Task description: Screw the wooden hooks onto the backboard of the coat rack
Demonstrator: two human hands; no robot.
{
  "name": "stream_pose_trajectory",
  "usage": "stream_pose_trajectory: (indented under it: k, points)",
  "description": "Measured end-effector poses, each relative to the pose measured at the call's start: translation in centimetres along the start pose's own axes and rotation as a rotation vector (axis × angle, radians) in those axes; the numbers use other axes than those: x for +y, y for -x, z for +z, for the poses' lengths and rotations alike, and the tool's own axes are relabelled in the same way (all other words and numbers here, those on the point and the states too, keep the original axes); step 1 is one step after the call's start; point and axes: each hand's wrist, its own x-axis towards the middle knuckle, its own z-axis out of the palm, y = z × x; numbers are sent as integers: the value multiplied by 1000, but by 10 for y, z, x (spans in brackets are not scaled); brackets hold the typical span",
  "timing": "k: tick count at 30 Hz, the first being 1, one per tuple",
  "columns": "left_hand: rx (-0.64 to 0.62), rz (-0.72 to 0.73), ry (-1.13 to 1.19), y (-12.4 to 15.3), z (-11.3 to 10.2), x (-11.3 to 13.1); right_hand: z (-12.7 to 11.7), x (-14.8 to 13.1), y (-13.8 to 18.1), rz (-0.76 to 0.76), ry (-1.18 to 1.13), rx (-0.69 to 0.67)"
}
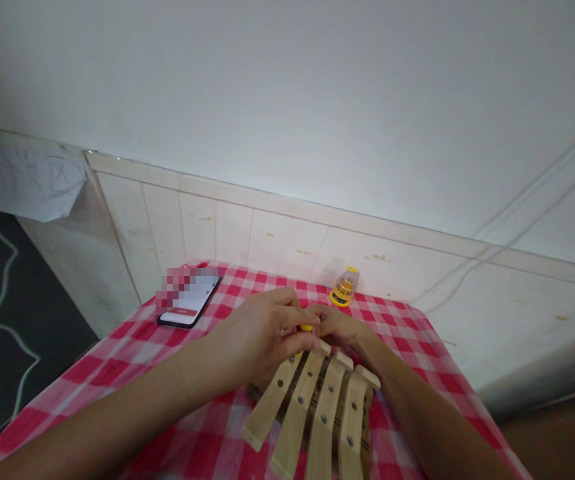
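A fan of pale wooden slats (pixel 312 413), joined with metal screws, lies on the red-and-white checked tablecloth (pixel 167 373) near the front. My left hand (pixel 260 333) is curled over the slats' far ends, fingers closed around a small yellow-handled tool (pixel 306 328). My right hand (pixel 337 327) meets it from the right, fingers pinched at the same yellow tool and resting on the slat tips. Only a small bit of the tool shows between the fingers.
A smartphone (pixel 190 300) lies screen up at the table's far left. A small yellow and clear holder (pixel 344 287) stands at the far edge against the tiled wall. The table's right edge drops off near my right forearm.
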Motion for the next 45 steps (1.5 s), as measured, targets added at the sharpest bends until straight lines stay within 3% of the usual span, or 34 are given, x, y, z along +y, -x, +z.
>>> stream_pose_trajectory:
  k: [19,36,41,45]
  points:
    - [53,-18,66,0,-4,2,-11,11,-6,-44,23,-18]
    - [-50,-52,147,1,-7,6,-11,12,-6,-16,14,11]
    - [-17,-68,124,0,-2,5,-5,10,-4,-8,3,7]
    - [26,5,150,-1,1,2,-2,7,-3,-9,-6,3]
